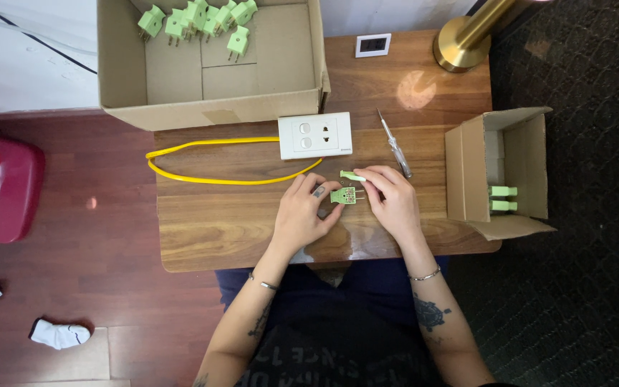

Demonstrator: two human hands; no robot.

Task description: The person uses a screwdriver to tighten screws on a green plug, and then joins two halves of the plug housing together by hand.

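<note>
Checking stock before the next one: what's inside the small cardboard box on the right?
The small cardboard box lies open on its side. Two green plugs show near its mouth, with pale pieces stacked behind them. Its side wall hides anything deeper.

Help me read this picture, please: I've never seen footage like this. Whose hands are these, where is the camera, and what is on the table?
The camera sits on a person's head and looks straight down at their own two bare hands over a small wooden table. The left hand holds an opened green plug with its prongs showing. The right hand pinches a pale green cover piece. Beyond them lie a white socket panel on a yellow cable and a screwdriver. A large cardboard box holds more green plugs; a small box on the right holds a few.
</note>
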